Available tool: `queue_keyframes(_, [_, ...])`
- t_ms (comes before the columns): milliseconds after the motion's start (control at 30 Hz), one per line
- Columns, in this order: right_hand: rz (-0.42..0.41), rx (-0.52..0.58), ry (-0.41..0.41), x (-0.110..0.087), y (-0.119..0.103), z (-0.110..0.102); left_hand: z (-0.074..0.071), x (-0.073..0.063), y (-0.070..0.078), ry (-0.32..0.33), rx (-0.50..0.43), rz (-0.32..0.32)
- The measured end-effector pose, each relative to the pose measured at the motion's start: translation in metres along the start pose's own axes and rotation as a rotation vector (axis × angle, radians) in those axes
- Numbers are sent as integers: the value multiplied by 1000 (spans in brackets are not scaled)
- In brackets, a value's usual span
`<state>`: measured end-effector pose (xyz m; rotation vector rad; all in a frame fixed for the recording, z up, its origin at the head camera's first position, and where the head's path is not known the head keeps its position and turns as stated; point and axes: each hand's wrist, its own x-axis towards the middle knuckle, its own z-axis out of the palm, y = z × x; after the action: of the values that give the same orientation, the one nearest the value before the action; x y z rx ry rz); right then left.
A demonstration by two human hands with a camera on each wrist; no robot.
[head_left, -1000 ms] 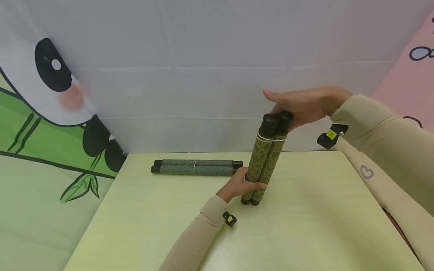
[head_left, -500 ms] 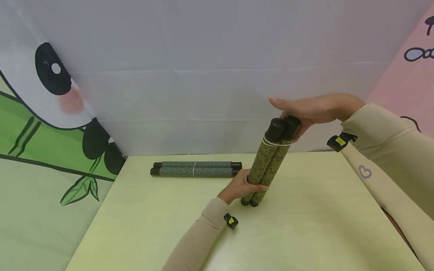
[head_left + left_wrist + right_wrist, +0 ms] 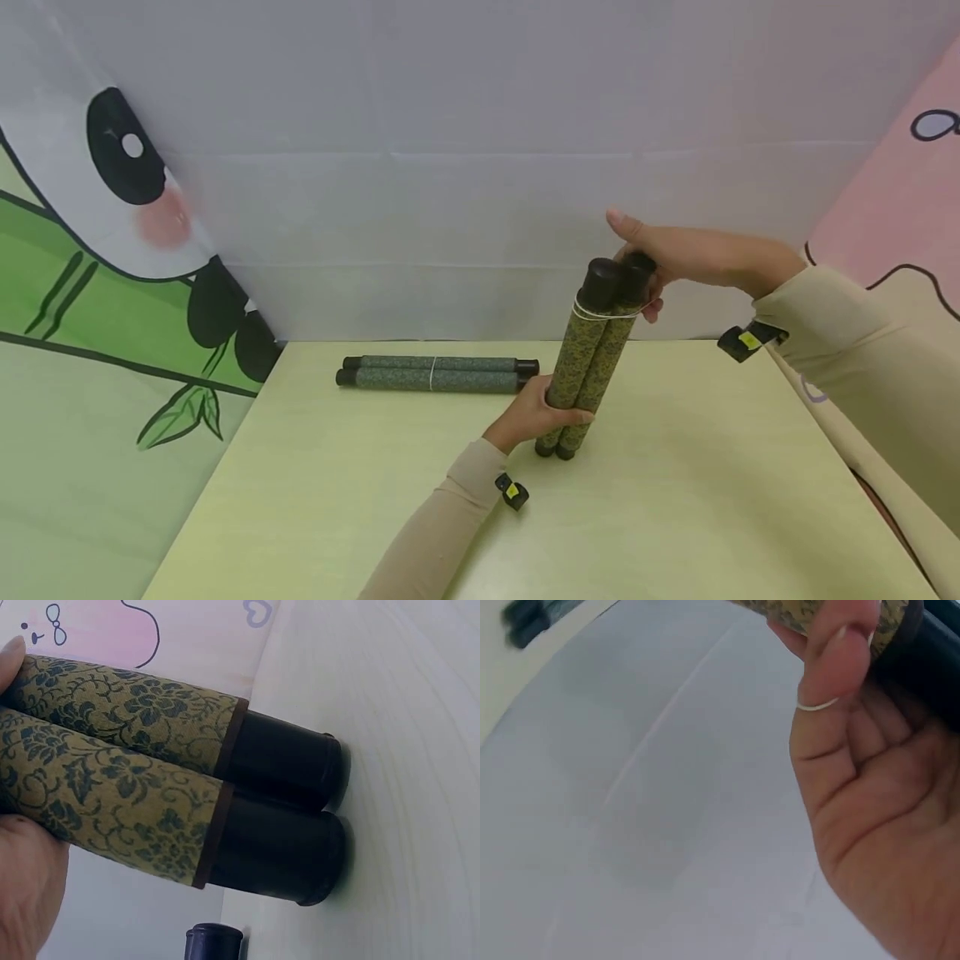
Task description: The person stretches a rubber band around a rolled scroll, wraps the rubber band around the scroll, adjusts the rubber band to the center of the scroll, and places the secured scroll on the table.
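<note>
Two rolled scrolls (image 3: 580,357) in olive, flower-patterned cloth with black end knobs stand side by side on the table, tilted to the right. My left hand (image 3: 531,410) grips both near the bottom, its thumb across the front. In the left wrist view the lower knobs (image 3: 279,844) are at the tabletop. Around the upper ends runs a thin white elastic band (image 3: 588,313). My right hand (image 3: 693,254) is at the top, thumb raised, with curled fingers hooking the band; in the right wrist view the band crosses a finger (image 3: 821,724).
A second pair of rolled scrolls (image 3: 420,381), grey-green with black knobs and a white band, lies at the back left of the pale yellow table (image 3: 645,517). A white cloth wall (image 3: 450,208) rises behind, with cartoon-printed cloth on both sides.
The right hand has shifted right and a little down, and its curled fingertips now show beside the band. The scroll tops lean slightly further right. The left hand keeps its grip low down.
</note>
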<state>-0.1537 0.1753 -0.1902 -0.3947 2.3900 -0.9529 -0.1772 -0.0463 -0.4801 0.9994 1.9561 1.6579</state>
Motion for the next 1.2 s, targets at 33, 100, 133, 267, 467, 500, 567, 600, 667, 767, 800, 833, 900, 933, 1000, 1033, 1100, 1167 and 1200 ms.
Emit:
queue_keyframes(33, [-28,34,8,0,4,1,1,0,0,2,-8,0])
queue_keyframes(100, [-95,108,15,-1,14,3,2,-1,-1,3,-18,-1])
queue_keyframes(133, [-127,145,22,-1,19,5,2,-1,-1,2,-20,0])
queue_keyframes(267, [-240,260,87,-4,35,14,2,-1,-1,-2,-32,0])
queue_keyframes(467, [-365,369,277,1,42,36,-4,-4,-2,6,-42,1])
queue_keyframes(500, [-377,387,317,3,42,40,-5,-5,-2,9,-42,-2])
queue_keyframes(567, [-400,393,410,6,42,49,-7,-6,-2,17,-43,-14])
queue_keyframes(600, [-406,397,455,8,42,53,-7,-7,-3,19,-45,-20])
queue_keyframes(667, [-411,404,544,11,41,63,-9,-9,-3,23,-45,-28])
queue_keyframes(767, [-436,411,672,14,42,75,-10,-11,-3,27,-48,-35])
queue_keyframes(800, [-454,402,716,15,42,79,-10,-11,-3,29,-46,-34])
queue_keyframes(833, [-470,374,765,15,44,83,-10,-11,-3,31,-47,-35])
queue_keyframes(900, [-493,324,857,17,46,91,-9,-12,-3,33,-45,-41])
queue_keyframes(933, [-497,300,896,18,47,94,-9,-12,-2,34,-44,-44])
queue_keyframes(1000, [-498,265,954,18,48,100,-9,-13,-2,35,-46,-51])
queue_keyframes(1033, [-500,272,965,19,49,102,-9,-13,-2,35,-45,-55])
queue_keyframes(1100, [-514,317,967,19,50,106,-9,-14,-1,35,-44,-60])
queue_keyframes(1167, [-544,363,956,18,50,108,-9,-15,-1,39,-42,-60])
queue_keyframes(1200, [-570,394,946,18,51,108,-10,-15,-1,40,-38,-59])
